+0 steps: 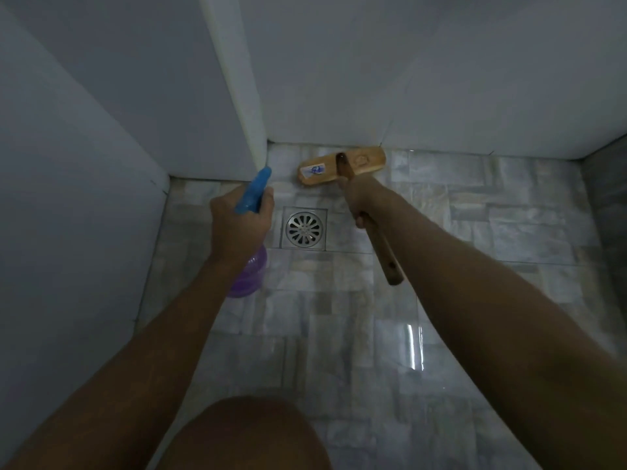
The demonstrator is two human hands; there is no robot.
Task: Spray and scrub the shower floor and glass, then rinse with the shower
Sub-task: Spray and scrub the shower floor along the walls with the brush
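Note:
My left hand (237, 222) grips a spray bottle (249, 269) with a purple body and a blue trigger head pointing at the far floor corner. My right hand (361, 201) holds the wooden handle of a scrub brush (342, 167). The brush's pale wooden head, with a blue sticker, rests on the grey tiled shower floor (441, 252) against the base of the far wall. A square steel drain (304, 228) lies in the floor between my two hands. The brush bristles are hidden under the head.
White walls (407, 79) close the floor at the back and left, with a projecting corner edge (244, 96) just beyond the bottle nozzle. A darker wall strip runs along the right edge. My knee (247, 435) shows at the bottom. The floor tiles near the right gleam wet.

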